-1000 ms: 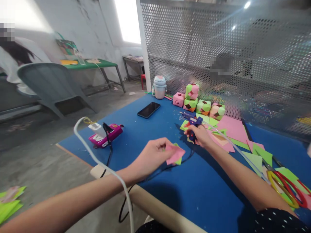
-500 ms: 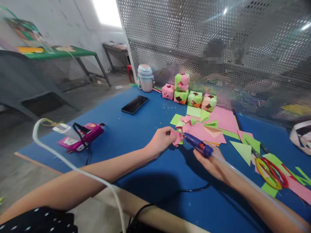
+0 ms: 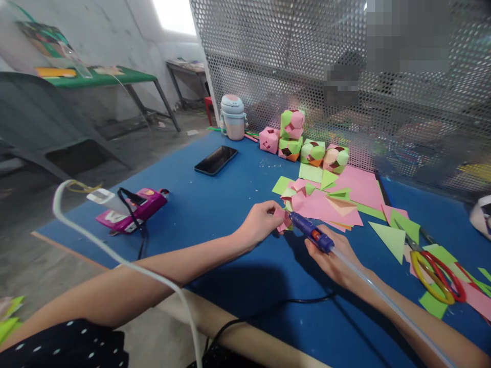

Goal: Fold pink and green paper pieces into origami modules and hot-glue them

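Between the fingers of my left hand [image 3: 263,222] is a small folded paper piece [image 3: 283,220], pink with some green. My right hand [image 3: 335,255] is wrapped around a blue hot glue gun [image 3: 311,231], and a long clear glue stick [image 3: 376,291] trails from its back end. The nozzle points left and meets or nearly meets the folded piece; the exact contact is too small to tell. Just beyond my hands lie pink and green paper sheets [image 3: 322,207]. Behind them stand several folded paper cubes [image 3: 290,148], one stacked on another.
Scissors [image 3: 435,271] with red and yellow handles lie on paper scraps at the right. A phone [image 3: 217,160], a purple power strip [image 3: 134,209] with a white plug, and a flask [image 3: 232,118] stand on the blue table [image 3: 180,204]. A perforated metal panel [image 3: 276,56] borders the back.
The camera view has shifted slightly. Both hands stay in nearly the same place, with the glue gun's nozzle still at the folded paper piece.
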The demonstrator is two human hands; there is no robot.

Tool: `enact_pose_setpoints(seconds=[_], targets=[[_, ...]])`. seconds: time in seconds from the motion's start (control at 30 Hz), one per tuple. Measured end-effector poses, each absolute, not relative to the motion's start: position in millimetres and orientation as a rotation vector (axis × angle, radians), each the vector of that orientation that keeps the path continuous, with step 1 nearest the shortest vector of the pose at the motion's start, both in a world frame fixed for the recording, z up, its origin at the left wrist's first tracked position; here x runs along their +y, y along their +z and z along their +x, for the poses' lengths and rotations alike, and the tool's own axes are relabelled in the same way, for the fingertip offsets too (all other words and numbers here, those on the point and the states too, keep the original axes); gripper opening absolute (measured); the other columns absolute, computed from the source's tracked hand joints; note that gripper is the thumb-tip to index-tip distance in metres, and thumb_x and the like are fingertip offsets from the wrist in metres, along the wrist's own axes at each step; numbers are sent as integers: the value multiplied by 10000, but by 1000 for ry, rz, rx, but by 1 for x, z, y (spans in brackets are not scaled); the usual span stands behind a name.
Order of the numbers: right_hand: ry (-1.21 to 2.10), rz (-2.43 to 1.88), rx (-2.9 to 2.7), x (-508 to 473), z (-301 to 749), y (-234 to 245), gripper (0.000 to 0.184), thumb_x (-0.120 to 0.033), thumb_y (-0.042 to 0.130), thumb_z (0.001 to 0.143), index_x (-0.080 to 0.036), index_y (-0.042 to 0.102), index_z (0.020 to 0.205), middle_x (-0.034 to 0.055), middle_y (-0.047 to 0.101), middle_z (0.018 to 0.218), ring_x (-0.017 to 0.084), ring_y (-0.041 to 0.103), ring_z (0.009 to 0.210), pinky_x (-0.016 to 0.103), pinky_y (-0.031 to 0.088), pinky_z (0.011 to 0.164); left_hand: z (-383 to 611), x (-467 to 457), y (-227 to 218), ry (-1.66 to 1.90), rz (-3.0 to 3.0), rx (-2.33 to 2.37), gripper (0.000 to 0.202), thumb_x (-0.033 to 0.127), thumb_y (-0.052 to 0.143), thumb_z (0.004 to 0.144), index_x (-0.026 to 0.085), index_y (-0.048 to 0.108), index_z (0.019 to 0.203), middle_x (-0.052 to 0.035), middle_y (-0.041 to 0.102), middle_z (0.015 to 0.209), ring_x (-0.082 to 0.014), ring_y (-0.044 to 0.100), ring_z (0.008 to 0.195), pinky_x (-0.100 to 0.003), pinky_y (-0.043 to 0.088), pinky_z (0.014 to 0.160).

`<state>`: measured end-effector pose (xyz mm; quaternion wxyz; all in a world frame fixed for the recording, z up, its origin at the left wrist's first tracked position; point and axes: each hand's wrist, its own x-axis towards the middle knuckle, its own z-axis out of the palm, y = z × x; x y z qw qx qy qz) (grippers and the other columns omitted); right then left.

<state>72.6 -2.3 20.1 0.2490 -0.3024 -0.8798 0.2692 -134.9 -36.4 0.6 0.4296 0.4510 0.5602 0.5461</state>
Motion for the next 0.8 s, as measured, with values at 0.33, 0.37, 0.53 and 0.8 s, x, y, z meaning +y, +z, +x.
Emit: enact_pose_setpoints(seconds=[0.33,0.37,0.53,0.8], targets=[[705,-877,-2461,-5,74,24,126,-306,500,866,-201,474,802,-5,561,680,105,483,516,220,376,509,-134,-37,-1,1337,1130,1414,81,68,529,690,143,557,688,17,600,556,-96,580,464,-202,484,464],[708,-876,-2465,-5,74,25,127,-305,500,865,-201,473,799,-4,563,679,105,482,512,220,374,505,-134,-37,-1,1333,1131,1414,84,66,527,688,144,557,689,17,601,555,-99,582,466,-205,487,466],[695,-868,-2473,-6,76,25,132,-312,495,867,-198,480,803,1,565,686,106,486,514,223,372,506,-134,-37,-2,1321,1133,1427,82,71,530,691,146,565,691,20,603,565,-94,580,469,-197,482,466],[704,-870,-2443,-1,81,26,136,-313,503,861,-204,462,791,-26,532,634,98,469,505,219,377,510,-134,-33,4,1280,1127,1393,101,53,519,677,149,546,686,22,602,559,-93,571,452,-213,490,464]])
